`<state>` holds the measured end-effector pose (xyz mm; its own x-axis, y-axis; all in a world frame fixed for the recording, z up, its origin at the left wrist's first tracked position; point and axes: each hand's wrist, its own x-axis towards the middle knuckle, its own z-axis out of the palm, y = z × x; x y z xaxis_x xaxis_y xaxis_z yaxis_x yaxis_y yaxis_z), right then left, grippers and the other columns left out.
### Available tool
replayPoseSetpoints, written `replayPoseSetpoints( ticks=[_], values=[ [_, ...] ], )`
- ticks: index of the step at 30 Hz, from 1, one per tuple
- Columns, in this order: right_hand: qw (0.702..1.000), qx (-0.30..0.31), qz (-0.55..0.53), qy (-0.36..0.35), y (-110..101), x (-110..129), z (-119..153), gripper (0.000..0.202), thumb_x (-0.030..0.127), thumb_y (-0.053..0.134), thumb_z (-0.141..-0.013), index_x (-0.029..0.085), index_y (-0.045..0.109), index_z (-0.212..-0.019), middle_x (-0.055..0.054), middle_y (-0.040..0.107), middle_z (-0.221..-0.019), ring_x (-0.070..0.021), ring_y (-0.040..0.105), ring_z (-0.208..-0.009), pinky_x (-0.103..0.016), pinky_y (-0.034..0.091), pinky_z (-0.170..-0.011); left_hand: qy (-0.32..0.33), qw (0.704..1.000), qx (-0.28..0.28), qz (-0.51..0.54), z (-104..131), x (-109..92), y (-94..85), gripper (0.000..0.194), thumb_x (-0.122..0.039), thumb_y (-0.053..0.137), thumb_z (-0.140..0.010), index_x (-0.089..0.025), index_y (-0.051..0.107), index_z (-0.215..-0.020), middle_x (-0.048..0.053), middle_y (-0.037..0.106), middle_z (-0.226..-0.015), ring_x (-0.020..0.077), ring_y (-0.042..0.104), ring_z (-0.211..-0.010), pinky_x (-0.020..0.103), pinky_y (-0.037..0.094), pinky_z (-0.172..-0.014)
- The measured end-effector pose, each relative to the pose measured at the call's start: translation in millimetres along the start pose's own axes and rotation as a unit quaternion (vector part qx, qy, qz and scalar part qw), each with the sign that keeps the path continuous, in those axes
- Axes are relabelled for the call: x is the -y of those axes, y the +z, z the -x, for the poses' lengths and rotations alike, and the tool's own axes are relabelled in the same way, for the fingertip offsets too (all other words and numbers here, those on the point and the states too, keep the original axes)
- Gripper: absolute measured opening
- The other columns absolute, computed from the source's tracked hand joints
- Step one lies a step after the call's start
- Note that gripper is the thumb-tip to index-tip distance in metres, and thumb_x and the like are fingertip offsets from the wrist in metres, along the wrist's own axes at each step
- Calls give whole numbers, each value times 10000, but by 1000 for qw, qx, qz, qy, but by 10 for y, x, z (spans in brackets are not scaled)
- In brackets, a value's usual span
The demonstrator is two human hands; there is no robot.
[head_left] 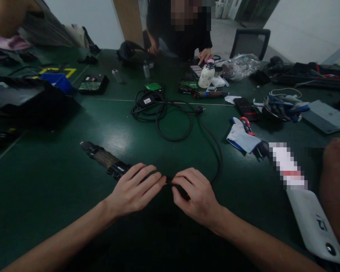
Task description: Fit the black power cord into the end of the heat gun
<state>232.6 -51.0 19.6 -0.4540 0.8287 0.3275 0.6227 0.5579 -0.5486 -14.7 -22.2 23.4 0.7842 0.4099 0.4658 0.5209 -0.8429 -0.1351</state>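
Note:
My left hand point(138, 189) lies palm down with its fingers curled, over the near end of a dark cylindrical tool wrapped in black tape point(106, 158). What its fingers close on is hidden. My right hand point(197, 196) pinches a thin dark piece, which looks like part of the black cable point(221, 158) running behind that hand. Both sets of fingertips almost meet over this piece. The cable leads back to a loose coil with a plug and a small labelled box point(147, 101).
Beyond the coil lie circuit boards point(153, 87), a similar taped tool point(211, 94) and a white bottle point(206, 75). Gloves point(242, 136), a phone point(246, 108) and a white device point(314, 223) are to the right. A person in black point(181, 41) works across the table.

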Motion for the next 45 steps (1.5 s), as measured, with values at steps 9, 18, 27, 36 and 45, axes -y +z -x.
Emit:
replayPoseSetpoints(
  ticks=[9,18,27,36,45],
  values=[
    [993,-61,56,78,15,-103,14,155,186,606,-997,237,738,-1057,-61,720,-1081,-254,603,-1017,-440,457,-844,-65,997,41,28,-30,173,55,197,-202,624,-953,-206,671,-1145,45,725,-1066,212,663,-972,385,523,-857],
    [986,-115,15,119,-22,-136,-6,238,147,570,-1002,284,739,-1098,-44,715,-1080,-255,614,-1028,-447,446,-831,-7,986,147,73,71,595,60,353,-329,594,-934,-186,654,-1252,98,681,-1240,272,645,-1118,444,544,-946],
    [998,38,42,-11,-8,-66,2,192,209,576,-1021,235,712,-1154,-45,741,-1063,-224,621,-988,-415,433,-836,-6,986,160,52,156,758,85,428,-358,589,-976,-233,588,-1385,92,653,-1322,287,643,-1148,457,541,-953],
    [996,48,63,-36,-3,-62,27,246,185,584,-1013,270,703,-1210,-41,727,-1040,-201,633,-961,-365,440,-800,-44,987,147,47,71,579,127,386,-360,550,-1016,-261,586,-1388,99,652,-1303,289,634,-1155,448,549,-930],
    [998,30,51,-19,20,-73,38,225,207,520,-1050,236,716,-1158,-46,732,-990,-191,659,-912,-367,470,-795,-35,988,142,49,-84,4,120,412,-364,534,-1026,-204,544,-1405,98,635,-1312,278,622,-1109,411,541,-859]
  ],
)
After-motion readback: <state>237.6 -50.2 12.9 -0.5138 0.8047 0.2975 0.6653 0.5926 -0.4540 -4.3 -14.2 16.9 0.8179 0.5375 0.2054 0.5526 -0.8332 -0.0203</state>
